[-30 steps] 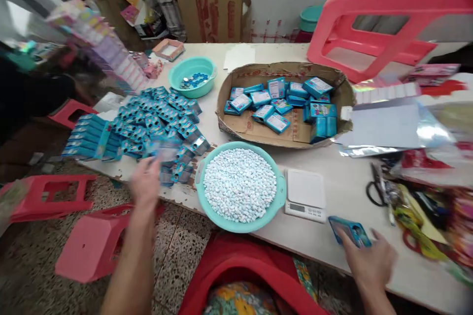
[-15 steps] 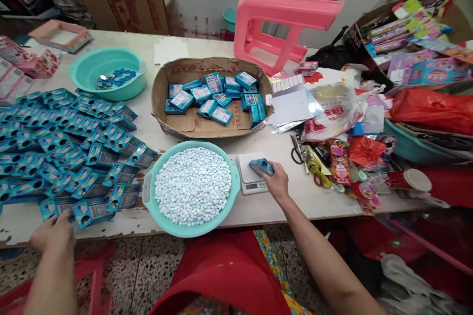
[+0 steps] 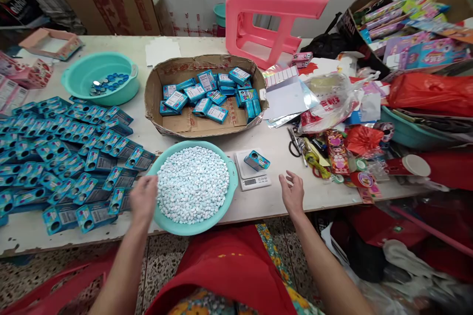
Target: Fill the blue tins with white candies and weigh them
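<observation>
On the white digital scale (image 3: 254, 182) lies a small blue box (image 3: 256, 160), tilted toward me, with no hand on it. To the scale's right, my right hand (image 3: 293, 192) hovers with its fingers apart and nothing in them. My left hand (image 3: 143, 199) is at the left rim of the turquoise basin (image 3: 233, 189), smeared by motion, so its fingers are unclear. Small white and pale blue candies (image 3: 194, 184) fill that basin. Left of it stand several rows of blue boxes (image 3: 62, 157), many with a round dark hole facing up.
Behind the basin, a cut-down cardboard box (image 3: 207, 130) holds several blue boxes. A second turquoise basin (image 3: 125, 91) contains shiny blue discs. A pink stool (image 3: 254, 5) lies on its side at the back. Scissors (image 3: 294, 142) and packets crowd the right.
My right hand has let go of the blue box on the scale and moved right, opening. My left hand has moved from the front boxes rightward to the candy basin's rim.
</observation>
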{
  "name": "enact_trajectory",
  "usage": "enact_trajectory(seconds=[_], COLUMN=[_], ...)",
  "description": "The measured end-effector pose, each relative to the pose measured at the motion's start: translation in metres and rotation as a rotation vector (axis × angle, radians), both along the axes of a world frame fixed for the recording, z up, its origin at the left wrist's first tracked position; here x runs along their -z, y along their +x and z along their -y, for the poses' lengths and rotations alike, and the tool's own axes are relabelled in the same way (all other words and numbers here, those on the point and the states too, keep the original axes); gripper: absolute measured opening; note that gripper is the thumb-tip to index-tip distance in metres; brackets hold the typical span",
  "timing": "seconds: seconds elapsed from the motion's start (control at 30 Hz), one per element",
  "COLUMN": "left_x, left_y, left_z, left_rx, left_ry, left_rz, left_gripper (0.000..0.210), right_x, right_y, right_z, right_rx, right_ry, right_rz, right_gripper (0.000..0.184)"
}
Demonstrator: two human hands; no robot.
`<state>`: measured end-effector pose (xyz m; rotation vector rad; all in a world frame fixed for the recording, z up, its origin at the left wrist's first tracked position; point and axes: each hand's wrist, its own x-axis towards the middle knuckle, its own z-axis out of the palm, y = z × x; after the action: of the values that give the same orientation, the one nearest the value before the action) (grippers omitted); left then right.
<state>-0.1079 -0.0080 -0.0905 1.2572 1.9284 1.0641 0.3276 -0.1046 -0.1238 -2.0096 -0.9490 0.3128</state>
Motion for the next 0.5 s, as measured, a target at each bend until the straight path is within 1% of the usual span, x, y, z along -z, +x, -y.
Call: enact_trajectory(seconds=[0.07, 0.1, 0.13, 0.17, 0.2, 0.27, 0.33, 0.43, 0.5], left_x=[0.005, 0.009, 0.013, 0.016, 0.02, 0.027, 0.031, 0.031, 0.026], left_y=[0.046, 0.066, 0.081, 0.094, 0.102, 0.11, 0.11, 0.102, 0.095], left_z=[-0.006, -0.008, -0.008, -0.008, -0.008, -0.007, -0.008, -0.012, -0.015], left_rx=[0.322, 0.452, 0.541, 0.59, 0.607, 0.599, 0.597, 0.536, 0.42], left_ry=[0.07, 0.092, 0.109, 0.113, 0.107, 0.088, 0.055, 0.008, -0.008], left_rz=[-0.223, -0.313, -0.397, -0.476, -0.549, -0.637, -0.629, -0.478, -0.27], left_gripper=[0.028, 0.028, 0.028, 0.03, 0.032, 0.033, 0.031, 0.023, 0.025], right_x=[0.007, 0.011, 0.013, 0.016, 0.018, 0.022, 0.024, 0.023, 0.017], right_y=[0.0, -0.001, -0.002, -0.003, -0.004, -0.006, -0.007, -0.008, -0.01], right_z=[0.011, 0.015, 0.019, 0.021, 0.023, 0.025, 0.026, 0.022, 0.016], right_rx=[0.005, 0.008, 0.008, 0.009, 0.009, 0.008, 0.009, 0.003, -0.009], right_ry=[-0.012, -0.016, -0.019, -0.02, -0.022, -0.025, -0.028, -0.022, -0.012], right_rz=[-0.016, -0.028, -0.041, -0.053, -0.064, -0.083, -0.105, -0.124, -0.123], right_gripper=[0.049, 0.048, 0.048, 0.048, 0.048, 0.049, 0.049, 0.047, 0.045])
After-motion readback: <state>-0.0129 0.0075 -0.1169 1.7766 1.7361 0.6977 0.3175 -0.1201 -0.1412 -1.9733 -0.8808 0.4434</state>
